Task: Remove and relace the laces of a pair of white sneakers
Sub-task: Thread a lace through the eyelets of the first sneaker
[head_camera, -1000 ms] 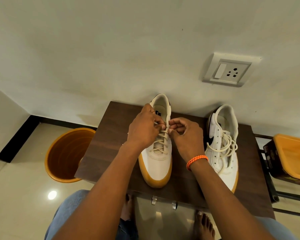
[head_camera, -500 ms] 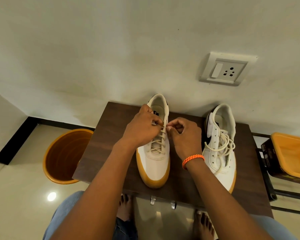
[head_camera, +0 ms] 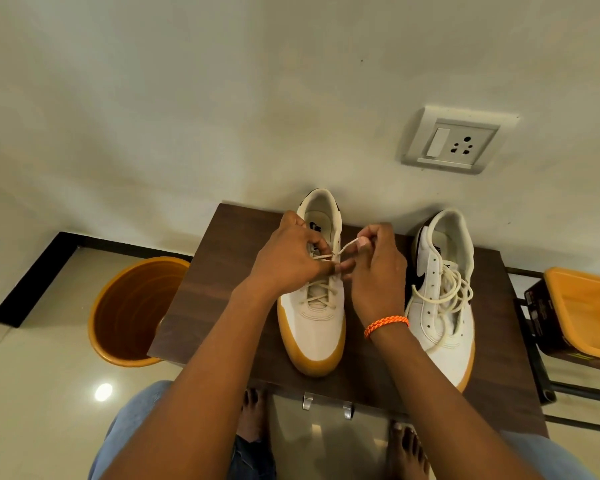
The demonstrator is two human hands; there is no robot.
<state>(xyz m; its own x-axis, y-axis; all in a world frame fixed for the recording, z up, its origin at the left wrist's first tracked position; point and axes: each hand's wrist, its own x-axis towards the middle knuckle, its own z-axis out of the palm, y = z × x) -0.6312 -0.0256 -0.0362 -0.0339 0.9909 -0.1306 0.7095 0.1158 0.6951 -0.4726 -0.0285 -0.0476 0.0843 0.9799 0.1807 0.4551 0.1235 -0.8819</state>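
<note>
My left hand [head_camera: 288, 258] curls over the upper eyelets of the left sneaker [head_camera: 314, 306], fingers pinching the lace [head_camera: 347, 247] where it crosses. My right hand [head_camera: 378, 268], at three o'clock from it, pinches the lace's free end between thumb and fingertip, the strand running taut from my left fingers up to that pinch. An orange bracelet [head_camera: 386, 325] circles my right wrist. The left sneaker sits toe toward me on the dark wooden table [head_camera: 222, 289]. At three o'clock of it stands the right sneaker [head_camera: 444, 306], a loose lace heaped on top. An orange bucket [head_camera: 132, 310] is on the floor at nine o'clock. At twelve, the wall carries a switch socket [head_camera: 454, 140].
</note>
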